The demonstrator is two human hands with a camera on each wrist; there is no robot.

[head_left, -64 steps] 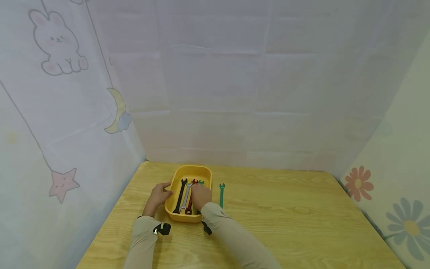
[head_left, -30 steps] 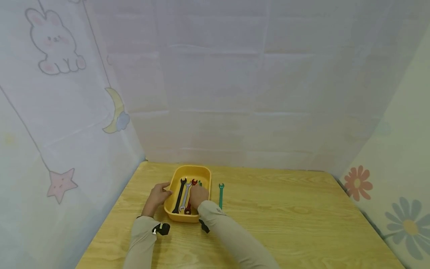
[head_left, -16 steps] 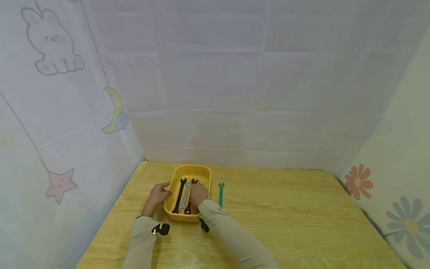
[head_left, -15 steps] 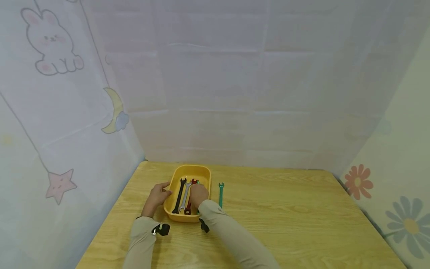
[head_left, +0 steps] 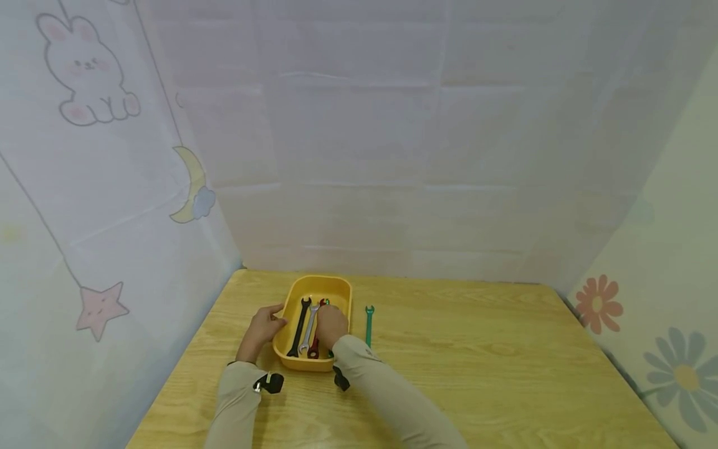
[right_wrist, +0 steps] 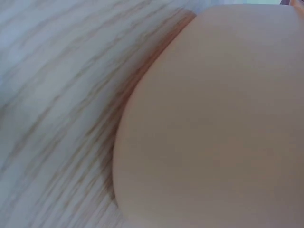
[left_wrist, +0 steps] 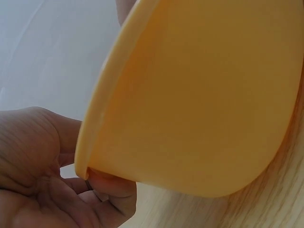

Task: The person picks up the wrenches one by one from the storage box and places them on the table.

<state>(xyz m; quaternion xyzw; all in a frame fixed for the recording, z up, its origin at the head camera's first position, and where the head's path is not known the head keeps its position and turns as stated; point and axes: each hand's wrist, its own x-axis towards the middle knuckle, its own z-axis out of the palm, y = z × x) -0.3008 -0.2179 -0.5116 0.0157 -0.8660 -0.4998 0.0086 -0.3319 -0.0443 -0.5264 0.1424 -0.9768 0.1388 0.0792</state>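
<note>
My left hand (head_left: 265, 327) grips the left rim of a yellow tray (head_left: 288, 360). In the left wrist view the fingers (left_wrist: 111, 190) curl under that rim, against the outside wall. My right hand (head_left: 332, 325) reaches into the tray at its right side and holds a green wrench (head_left: 328, 302), whose far end peeks out beyond the knuckles; the hand hides most of it. Left of that hand lie a black wrench (head_left: 299, 327), a silver wrench (head_left: 308, 329) and a red wrench (head_left: 313, 352), roughly side by side. The right wrist view is filled by the tray's outer wall (right_wrist: 209, 118).
A teal-green wrench (head_left: 369, 325) lies on the wooden table (head_left: 477, 362) just right of the tray. A white wall covering (head_left: 359, 156) rises behind the table, and decorated side panels stand left and right.
The green wrench's far end has shifted left inside the tray, up close to the red wrench's head. My left hand and the tray stay in place.
</note>
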